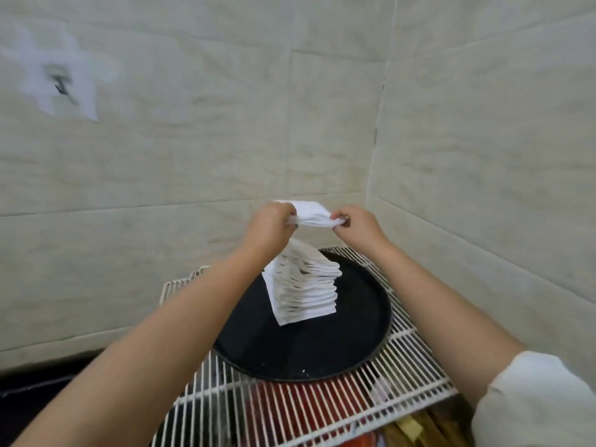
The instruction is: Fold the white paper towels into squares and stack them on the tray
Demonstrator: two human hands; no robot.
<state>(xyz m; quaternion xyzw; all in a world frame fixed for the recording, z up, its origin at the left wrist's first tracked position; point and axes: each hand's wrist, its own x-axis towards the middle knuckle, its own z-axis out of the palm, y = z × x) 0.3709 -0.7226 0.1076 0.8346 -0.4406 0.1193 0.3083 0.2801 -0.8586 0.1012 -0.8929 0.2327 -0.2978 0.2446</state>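
Your left hand (269,225) covers the top of the stack (304,283), so you cannot tell whether the paper towel (311,215) held above it touches the topmost fold. Behind the stack, the tray (364,330) has part of its far rim hidden. Below the tray, the wire rack (403,359) runs off the bottom edge, and what lies under it (something red, some brownish strips) is screened by the wires and too unclear to name. High to the left of the stack, a dark mark on the wall (61,85) is blurred beyond reading. Your fingertips are buried in the towel's folds.
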